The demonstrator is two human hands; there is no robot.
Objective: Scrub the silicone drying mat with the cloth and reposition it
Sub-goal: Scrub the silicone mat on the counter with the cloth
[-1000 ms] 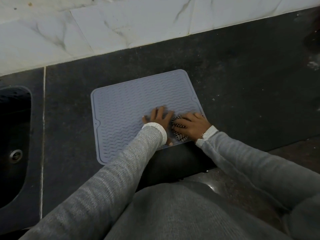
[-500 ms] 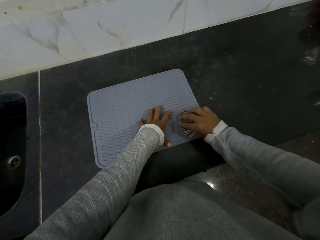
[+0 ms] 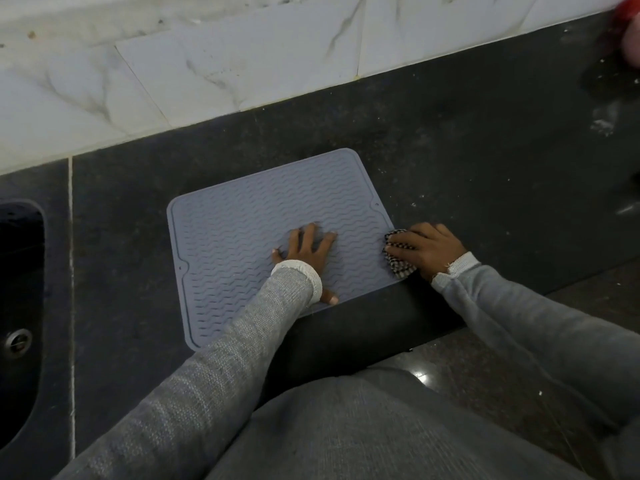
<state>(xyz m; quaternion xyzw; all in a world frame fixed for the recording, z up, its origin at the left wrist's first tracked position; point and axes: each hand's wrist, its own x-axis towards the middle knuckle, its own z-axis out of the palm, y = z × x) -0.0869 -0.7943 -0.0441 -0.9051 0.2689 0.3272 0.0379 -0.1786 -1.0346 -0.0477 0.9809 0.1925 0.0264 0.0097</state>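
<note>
Left hand (image 3: 304,251) flat, fingers spread, pressing mat (image 3: 242,230); right hand (image 3: 427,251) gripping checkered cloth (image 3: 398,261) at mat's right edge.

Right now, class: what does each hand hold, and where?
Right hand grips the bunched cloth from above. Left hand holds nothing; it presses the mat.

Left sleeve (image 3: 242,344) covering near-left part of mat (image 3: 242,216), hiding left hand's (image 3: 306,252) wrist. Right hand (image 3: 427,249) lying over most of checked cloth (image 3: 398,265); cloth in turn hiding mat's near-right corner. Sink (image 3: 20,306), far left of left hand, being cut off by frame edge; inside too dark to read. Red blurred object (image 3: 623,26), far beyond right hand, being cropped at top-right corner, unidentifiable.
</note>
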